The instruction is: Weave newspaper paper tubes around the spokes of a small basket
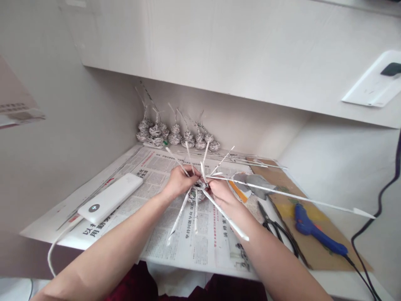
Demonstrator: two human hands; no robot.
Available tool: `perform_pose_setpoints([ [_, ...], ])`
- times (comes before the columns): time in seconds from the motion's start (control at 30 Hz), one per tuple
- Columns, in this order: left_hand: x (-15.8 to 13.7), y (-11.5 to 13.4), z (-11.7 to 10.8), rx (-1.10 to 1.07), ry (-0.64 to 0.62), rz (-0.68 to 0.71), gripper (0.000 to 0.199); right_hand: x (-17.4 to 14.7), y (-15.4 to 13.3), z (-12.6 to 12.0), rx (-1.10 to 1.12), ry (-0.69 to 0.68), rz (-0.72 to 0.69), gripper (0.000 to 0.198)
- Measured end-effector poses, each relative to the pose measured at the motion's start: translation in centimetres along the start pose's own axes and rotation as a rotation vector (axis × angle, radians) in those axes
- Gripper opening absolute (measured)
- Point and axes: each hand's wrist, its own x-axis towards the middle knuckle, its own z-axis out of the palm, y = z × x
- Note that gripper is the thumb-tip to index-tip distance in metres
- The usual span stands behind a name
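Observation:
A small round piece woven from rolled newspaper (196, 195) sits on the newspaper sheet in front of me, its rolled paper sticks fanning outward on all sides. My left hand (181, 180) grips its upper left rim, thumb and fingers closed around a spoke. On the other side my right hand (221, 190) is closed at the rim, pinching a long paper stick (282, 193) that stretches far out to the right. Another stick (227, 215) slants down over my right wrist. My right fingertips are partly hidden by the sticks.
Several finished gourd-shaped woven pieces (188, 139) line the back wall. A white power bank (111, 196) with a cable lies left. To the right are black-handled scissors (272, 225), a blue glue gun (318, 232) on brown cardboard (322, 261), and loose paper sticks (244, 160) behind.

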Motion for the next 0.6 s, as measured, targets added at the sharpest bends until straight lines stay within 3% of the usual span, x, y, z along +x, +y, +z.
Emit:
perform_pose_setpoints([
  [0.13,0.1,-0.4,-0.1,0.028,-0.011,-0.020,0.014,-0.1,-0.6,0.1,0.079,-0.014,0.136,0.016],
  [0.27,0.6,-0.9,-0.8,-0.065,-0.109,-0.024,0.018,-0.4,-1.3,0.2,0.081,0.027,0.149,0.015],
  [0.4,0.9,-1.1,-1.3,-0.299,-0.165,-0.188,0.026,-0.5,-1.6,0.2,0.081,0.071,0.162,0.014],
  [0.6,0.8,-0.9,-0.8,-0.501,-0.127,-0.363,0.024,-0.9,-2.0,0.4,0.031,0.090,0.119,0.010],
])
